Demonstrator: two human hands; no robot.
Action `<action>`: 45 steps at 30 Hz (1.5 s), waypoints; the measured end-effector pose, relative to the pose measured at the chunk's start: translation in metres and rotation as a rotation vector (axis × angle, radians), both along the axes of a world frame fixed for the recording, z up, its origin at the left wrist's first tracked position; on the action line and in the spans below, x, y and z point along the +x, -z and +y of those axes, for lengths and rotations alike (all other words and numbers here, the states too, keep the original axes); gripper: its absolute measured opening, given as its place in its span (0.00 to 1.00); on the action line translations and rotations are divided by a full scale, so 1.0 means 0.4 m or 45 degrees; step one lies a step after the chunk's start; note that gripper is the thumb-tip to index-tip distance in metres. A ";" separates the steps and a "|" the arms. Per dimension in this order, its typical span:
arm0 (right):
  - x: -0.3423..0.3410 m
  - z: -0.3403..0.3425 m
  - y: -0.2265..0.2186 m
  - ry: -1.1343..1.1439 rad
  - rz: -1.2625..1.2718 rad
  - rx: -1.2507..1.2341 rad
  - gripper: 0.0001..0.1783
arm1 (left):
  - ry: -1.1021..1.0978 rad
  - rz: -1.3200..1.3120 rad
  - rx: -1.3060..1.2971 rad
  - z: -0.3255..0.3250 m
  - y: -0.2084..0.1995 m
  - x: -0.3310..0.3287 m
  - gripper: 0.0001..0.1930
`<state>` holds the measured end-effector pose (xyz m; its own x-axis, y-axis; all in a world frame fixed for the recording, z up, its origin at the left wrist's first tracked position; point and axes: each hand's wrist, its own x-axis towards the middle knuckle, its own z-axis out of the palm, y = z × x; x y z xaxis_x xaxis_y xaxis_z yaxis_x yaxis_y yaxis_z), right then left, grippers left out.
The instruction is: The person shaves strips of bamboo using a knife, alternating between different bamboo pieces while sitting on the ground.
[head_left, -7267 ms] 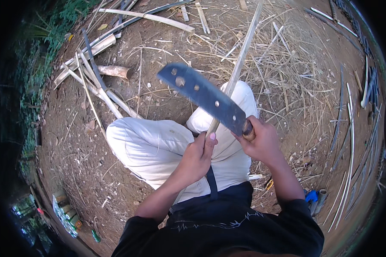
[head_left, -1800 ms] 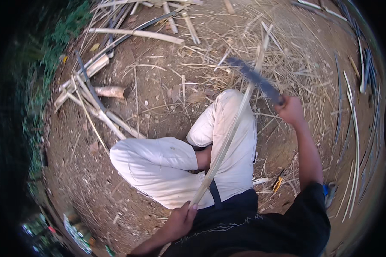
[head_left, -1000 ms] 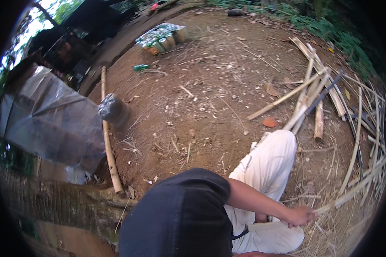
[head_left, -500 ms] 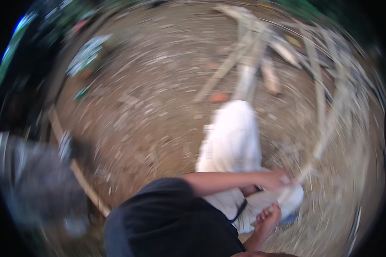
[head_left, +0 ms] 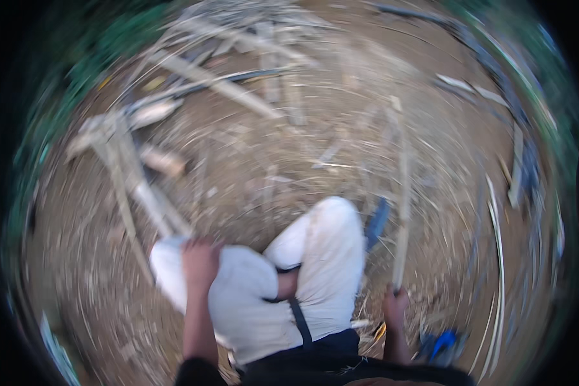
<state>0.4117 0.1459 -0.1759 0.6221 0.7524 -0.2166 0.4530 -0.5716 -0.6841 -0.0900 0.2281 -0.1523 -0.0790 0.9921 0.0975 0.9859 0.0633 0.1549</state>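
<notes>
My left hand [head_left: 200, 258] lies over my left knee, fingers resting on the white trouser cloth [head_left: 244, 283], with nothing seen in it. Out to the right of my right thigh, my right hand [head_left: 396, 303] is closed around the near end of a long, thin, pale strip of wood or bamboo [head_left: 403, 206]. The strip points away from me above the littered ground; blur hides its exact edges. A blue, elongated thing [head_left: 377, 222], too smeared to name, lies between my right knee and the strip.
Left of my knees stands a rough wooden prop [head_left: 119, 138] with slanting poles. Farther off lies a heap of split pieces [head_left: 257, 38]. Long pale strips [head_left: 497, 276] lie at the right. A bright blue object [head_left: 442, 344] sits near my right forearm. Shavings cover the ground.
The view has swung to the right. My hands, close together near one knee before, are now apart: the left on the left knee, the right out at the side with the strip.
</notes>
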 end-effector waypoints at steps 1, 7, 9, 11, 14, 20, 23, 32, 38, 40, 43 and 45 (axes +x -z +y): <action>-0.012 0.014 0.014 0.061 0.089 -0.039 0.15 | -0.091 0.026 -0.029 -0.025 0.008 -0.025 0.15; 0.121 0.069 0.089 0.382 0.070 0.063 0.16 | -0.129 0.069 -0.051 -0.027 -0.027 0.002 0.13; 0.301 0.071 0.060 0.488 -0.014 0.098 0.19 | -0.067 -0.033 -0.152 -0.028 -0.054 0.012 0.12; 0.556 0.102 -0.001 0.588 -0.176 0.123 0.21 | 0.042 -0.141 -0.102 -0.045 -0.105 0.030 0.11; 0.981 0.057 -0.255 0.765 -0.623 -0.032 0.24 | 0.411 -0.354 -0.244 -0.067 -0.061 0.019 0.21; 1.019 0.280 -0.336 0.683 -0.932 -0.314 0.34 | 0.682 -0.088 -0.123 -0.139 -0.157 0.013 0.16; 0.771 0.308 -0.043 0.194 -0.547 0.064 0.30 | 0.526 -0.139 -0.185 -0.179 -0.122 0.015 0.11; -0.413 0.195 0.030 -0.621 -0.425 0.115 0.37 | 0.002 0.073 0.421 -0.185 -0.172 -0.245 0.14; -0.430 0.241 -0.022 -0.894 -0.809 0.025 0.42 | -1.000 0.194 0.591 -0.052 -0.148 -0.304 0.27; -0.443 0.246 -0.020 -0.896 -0.796 0.030 0.42 | -0.983 -0.152 0.531 0.009 -0.073 -0.356 0.34; -0.440 0.255 -0.014 -0.879 -0.844 0.024 0.42 | -1.219 -0.598 0.191 0.173 0.035 -0.423 0.27; -0.461 0.263 -0.018 -0.860 -0.871 0.021 0.43 | -1.389 -0.611 0.026 0.262 0.110 -0.466 0.26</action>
<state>0.2272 0.2513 -0.1686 0.0441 0.9980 0.0460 0.9873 -0.0365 -0.1547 -0.2766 0.3329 -0.1964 -0.9125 0.3775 -0.1575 0.2546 0.8256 0.5036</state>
